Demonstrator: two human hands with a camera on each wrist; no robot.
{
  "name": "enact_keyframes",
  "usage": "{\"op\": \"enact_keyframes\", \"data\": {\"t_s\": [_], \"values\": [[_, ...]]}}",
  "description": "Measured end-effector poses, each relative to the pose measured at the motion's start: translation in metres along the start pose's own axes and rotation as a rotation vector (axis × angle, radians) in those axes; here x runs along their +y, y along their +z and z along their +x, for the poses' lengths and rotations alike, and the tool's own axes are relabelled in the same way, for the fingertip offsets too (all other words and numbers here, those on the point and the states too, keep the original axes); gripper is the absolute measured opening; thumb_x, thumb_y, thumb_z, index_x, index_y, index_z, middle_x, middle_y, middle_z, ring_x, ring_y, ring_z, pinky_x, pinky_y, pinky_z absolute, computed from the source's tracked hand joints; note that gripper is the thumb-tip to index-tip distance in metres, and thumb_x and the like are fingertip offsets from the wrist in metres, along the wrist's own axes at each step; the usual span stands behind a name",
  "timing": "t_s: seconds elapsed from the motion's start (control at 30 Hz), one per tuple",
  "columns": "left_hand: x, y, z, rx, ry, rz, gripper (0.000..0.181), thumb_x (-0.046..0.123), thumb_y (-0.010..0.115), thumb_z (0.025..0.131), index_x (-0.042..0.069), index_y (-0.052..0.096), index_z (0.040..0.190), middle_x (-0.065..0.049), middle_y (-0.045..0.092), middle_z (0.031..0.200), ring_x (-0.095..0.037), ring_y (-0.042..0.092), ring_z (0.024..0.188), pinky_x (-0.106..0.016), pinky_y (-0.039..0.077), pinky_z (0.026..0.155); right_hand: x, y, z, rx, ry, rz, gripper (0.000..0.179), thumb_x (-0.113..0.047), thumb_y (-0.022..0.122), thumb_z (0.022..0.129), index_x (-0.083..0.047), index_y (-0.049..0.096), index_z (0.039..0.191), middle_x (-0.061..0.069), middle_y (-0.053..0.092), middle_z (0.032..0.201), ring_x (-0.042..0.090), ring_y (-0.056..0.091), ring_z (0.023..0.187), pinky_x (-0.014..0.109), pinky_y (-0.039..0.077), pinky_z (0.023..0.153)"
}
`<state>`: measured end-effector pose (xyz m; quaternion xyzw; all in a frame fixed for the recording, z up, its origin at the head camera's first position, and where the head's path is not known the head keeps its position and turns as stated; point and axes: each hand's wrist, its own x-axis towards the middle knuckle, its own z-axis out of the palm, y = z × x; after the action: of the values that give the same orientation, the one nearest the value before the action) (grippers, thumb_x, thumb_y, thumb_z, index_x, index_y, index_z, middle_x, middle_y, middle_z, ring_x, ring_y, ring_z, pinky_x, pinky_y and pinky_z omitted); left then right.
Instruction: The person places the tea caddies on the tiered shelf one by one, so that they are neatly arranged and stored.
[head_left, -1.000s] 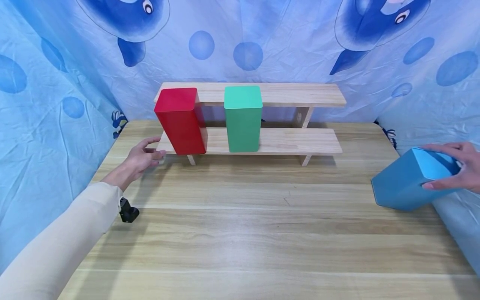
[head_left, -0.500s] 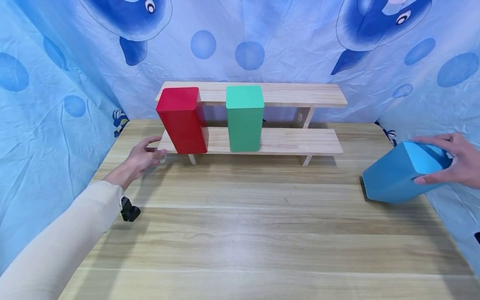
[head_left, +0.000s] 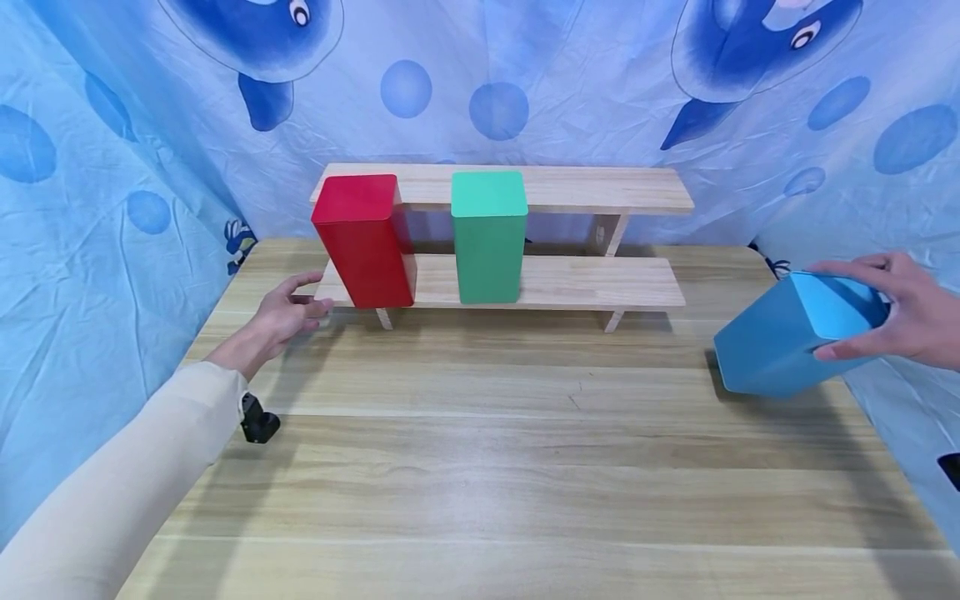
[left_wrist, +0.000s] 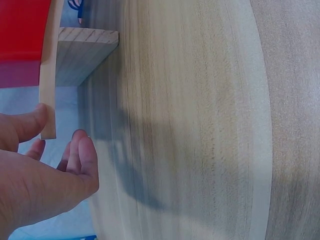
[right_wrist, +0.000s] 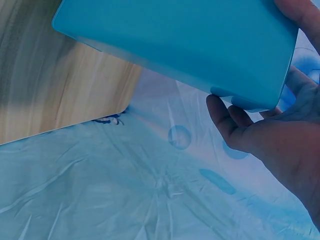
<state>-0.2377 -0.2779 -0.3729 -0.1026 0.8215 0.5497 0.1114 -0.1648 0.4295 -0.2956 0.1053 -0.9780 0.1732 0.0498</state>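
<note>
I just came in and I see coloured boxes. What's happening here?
A person's right hand grips a blue box, tilted above the wooden table. The left hand rests open at the end of a small wooden shelf, where a red box and a green box stand.

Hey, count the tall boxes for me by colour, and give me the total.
Red box: 1, on the lower shelf.
Green box: 1, on the same shelf.
Blue box: 1, tilted, held in the right hand.
Total: 3 boxes.

Cream long sleeve (head_left: 112,492), black wrist camera (head_left: 257,423).
</note>
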Motion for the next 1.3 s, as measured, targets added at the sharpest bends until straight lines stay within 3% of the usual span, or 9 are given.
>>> {"op": "enact_keyframes", "data": {"t_s": [0.37,0.83,1.07,1.3], "values": [[-0.001,-0.002,-0.001,-0.008,0.018,0.011,0.071,0.023,0.059,0.096,0.017,0.019,0.155,-0.010,0.043,0.123,-0.014,0.058,0.103,-0.044,0.043,0.104,-0.018,-0.012,0.009,-0.031,0.013,0.051,0.101,-0.012,0.092,0.060,0.004,0.035,0.142,0.038,0.015,0.132,0.058,0.018,0.110,0.073,0.033,0.061],[-0.002,-0.001,0.001,-0.004,0.005,-0.004,0.073,0.023,0.061,0.095,0.019,0.019,0.155,-0.008,0.043,0.118,-0.015,0.057,0.102,-0.046,0.042,0.104,-0.038,-0.024,0.030,-0.094,0.024,0.003,0.101,-0.016,0.091,0.062,0.001,0.034,0.143,0.038,0.014,0.131,0.061,0.022,0.103,0.071,0.041,0.058],[-0.002,-0.001,0.001,0.000,0.012,0.030,0.073,0.024,0.060,0.096,0.018,0.019,0.155,-0.008,0.043,0.118,-0.009,0.059,0.097,-0.042,0.044,0.103,-0.046,-0.031,0.037,-0.071,0.020,0.043,0.103,-0.015,0.089,0.066,-0.004,0.029,0.149,0.036,0.010,0.134,0.061,0.018,0.109,0.076,0.034,0.065],[-0.003,0.000,0.003,0.004,0.004,0.027,0.073,0.025,0.061,0.095,0.019,0.019,0.155,-0.010,0.042,0.121,-0.023,0.055,0.109,-0.045,0.042,0.104,-0.060,-0.043,0.053,-0.066,0.032,0.049,0.101,-0.018,0.086,0.072,-0.008,0.024,0.152,0.033,0.008,0.138,0.062,0.017,0.111,0.080,0.030,0.072]]}}
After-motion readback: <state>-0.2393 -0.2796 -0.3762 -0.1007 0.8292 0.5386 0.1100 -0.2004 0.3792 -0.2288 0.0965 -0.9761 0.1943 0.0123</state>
